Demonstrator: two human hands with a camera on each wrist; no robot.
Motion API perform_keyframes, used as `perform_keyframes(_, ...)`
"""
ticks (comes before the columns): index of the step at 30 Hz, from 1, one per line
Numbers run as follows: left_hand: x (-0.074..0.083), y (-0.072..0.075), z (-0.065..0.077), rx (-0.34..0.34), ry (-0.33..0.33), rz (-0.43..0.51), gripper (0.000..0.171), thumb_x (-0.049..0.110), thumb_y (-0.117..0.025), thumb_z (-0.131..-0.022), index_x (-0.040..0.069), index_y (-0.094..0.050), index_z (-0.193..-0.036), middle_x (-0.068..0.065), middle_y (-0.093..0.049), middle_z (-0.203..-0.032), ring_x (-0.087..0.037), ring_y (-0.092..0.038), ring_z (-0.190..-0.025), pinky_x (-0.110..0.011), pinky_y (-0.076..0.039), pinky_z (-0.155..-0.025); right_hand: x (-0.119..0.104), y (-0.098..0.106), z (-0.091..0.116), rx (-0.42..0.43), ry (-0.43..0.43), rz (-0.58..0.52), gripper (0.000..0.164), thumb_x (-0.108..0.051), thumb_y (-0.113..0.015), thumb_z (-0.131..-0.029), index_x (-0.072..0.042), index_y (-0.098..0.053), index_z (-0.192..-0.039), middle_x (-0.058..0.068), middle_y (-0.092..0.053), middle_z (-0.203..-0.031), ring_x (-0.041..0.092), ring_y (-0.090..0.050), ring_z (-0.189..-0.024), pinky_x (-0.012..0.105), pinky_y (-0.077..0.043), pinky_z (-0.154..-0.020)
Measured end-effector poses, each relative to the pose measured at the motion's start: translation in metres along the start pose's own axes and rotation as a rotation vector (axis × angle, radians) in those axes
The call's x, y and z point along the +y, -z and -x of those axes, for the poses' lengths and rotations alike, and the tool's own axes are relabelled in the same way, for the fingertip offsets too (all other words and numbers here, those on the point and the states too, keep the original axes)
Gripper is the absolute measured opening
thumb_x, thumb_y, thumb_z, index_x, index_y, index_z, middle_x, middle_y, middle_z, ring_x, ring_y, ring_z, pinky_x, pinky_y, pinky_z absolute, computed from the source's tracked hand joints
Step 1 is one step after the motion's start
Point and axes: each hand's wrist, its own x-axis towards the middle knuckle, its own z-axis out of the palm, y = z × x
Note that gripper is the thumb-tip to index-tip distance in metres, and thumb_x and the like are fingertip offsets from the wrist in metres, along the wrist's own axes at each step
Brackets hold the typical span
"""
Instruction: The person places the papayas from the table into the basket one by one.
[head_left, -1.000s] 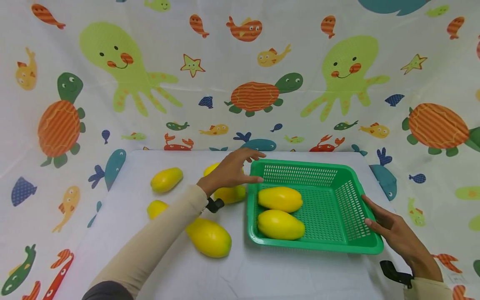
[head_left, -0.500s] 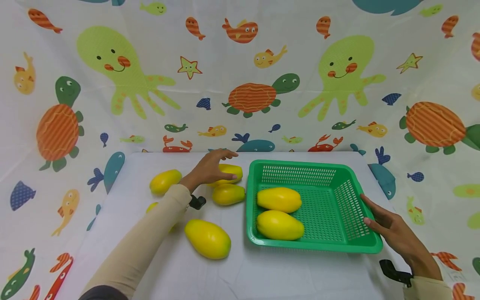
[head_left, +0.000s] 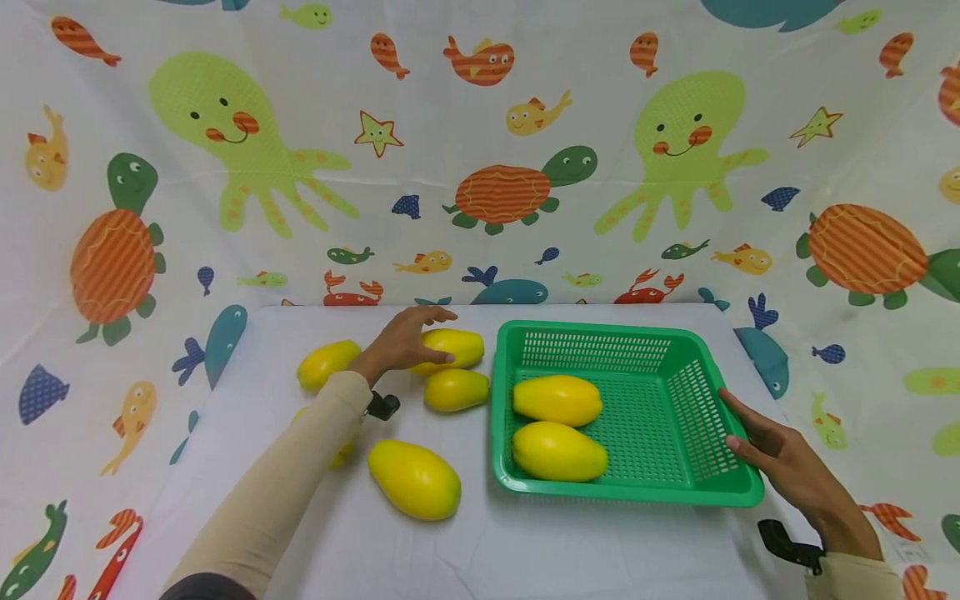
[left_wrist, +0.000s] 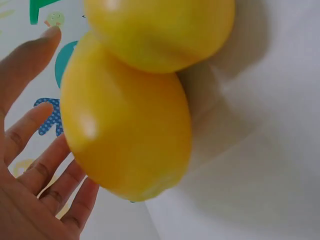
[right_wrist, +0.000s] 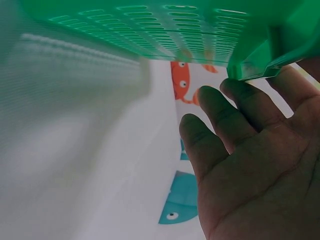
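Observation:
My left hand is at a yellow papaya in the back row, thumb and fingers spread around its left end. In the left wrist view, the fingers lie along one side of that papaya, the thumb apart from it. Another papaya lies just in front. My right hand holds the right rim of the green plastic basket, its thumb over the rim. The right wrist view shows the lower fingers fairly straight beneath the rim. Two papayas lie inside the basket's left half.
A papaya lies at the back left, and a larger one at the front. Another papaya is mostly hidden under the left forearm. The white table meets a sea-animal printed curtain behind.
My left hand has moved left, from the basket's left rim to the back papaya. My right hand and the basket stay in place.

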Motion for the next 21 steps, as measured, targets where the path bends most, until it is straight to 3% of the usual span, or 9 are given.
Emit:
perform_keyframes(4,-0.004,-0.001,0.0,-0.019,0.022,0.017,0.073,0.036,-0.087,-0.089,0.019,-0.056,-0.153,-0.013,-0.055,-0.157,-0.039,-0.05,-0.142,-0.062,-0.041,-0.121,0.0,0.0,0.0,0.006,0.014,0.003,0.072,-0.034,-0.054,-0.112,-0.035,-0.011,-0.17,0.002,-0.007,-0.179,-0.021,-0.014,-0.146,-0.006,-0.026,-0.097)
perform_keyframes(14,-0.016,-0.007,0.0,-0.032,0.034,0.044,0.069,0.034,-0.087,-0.09,0.02,-0.058,-0.151,-0.014,-0.057,-0.154,-0.037,-0.052,-0.136,-0.058,-0.042,-0.122,-0.002,0.0,0.0,0.011,0.03,0.001,0.072,-0.032,-0.054,-0.112,-0.033,-0.012,-0.171,0.001,-0.007,-0.179,-0.023,-0.015,-0.143,-0.005,-0.027,-0.097)
perform_keyframes(17,-0.019,-0.007,-0.002,-0.032,0.031,0.048,0.07,0.035,-0.087,-0.09,0.019,-0.057,-0.152,-0.014,-0.057,-0.154,-0.036,-0.052,-0.135,-0.058,-0.041,-0.123,-0.002,0.0,0.0,0.005,0.005,-0.01,0.072,-0.034,-0.054,-0.112,-0.035,-0.011,-0.17,0.005,-0.006,-0.179,0.005,-0.007,-0.164,-0.006,-0.026,-0.096)
perform_keyframes(19,-0.02,-0.008,-0.001,-0.032,0.038,0.055,0.071,0.033,-0.087,-0.09,0.02,-0.057,-0.152,-0.014,-0.057,-0.154,-0.036,-0.052,-0.135,-0.058,-0.041,-0.123,-0.002,-0.001,0.0,0.002,-0.009,-0.019,0.073,-0.035,-0.054,-0.112,-0.036,-0.011,-0.17,0.008,-0.004,-0.179,0.03,-0.005,-0.167,-0.006,-0.025,-0.096)
perform_keyframes(21,-0.021,-0.008,-0.002,-0.03,0.041,0.056,0.071,0.033,-0.087,-0.089,0.02,-0.057,-0.152,-0.014,-0.057,-0.153,-0.036,-0.052,-0.134,-0.058,-0.041,-0.122,-0.003,-0.001,0.0,0.001,-0.017,-0.024,0.073,-0.035,-0.055,-0.112,-0.036,-0.01,-0.17,0.009,-0.004,-0.179,0.044,-0.005,-0.165,-0.006,-0.024,-0.096)
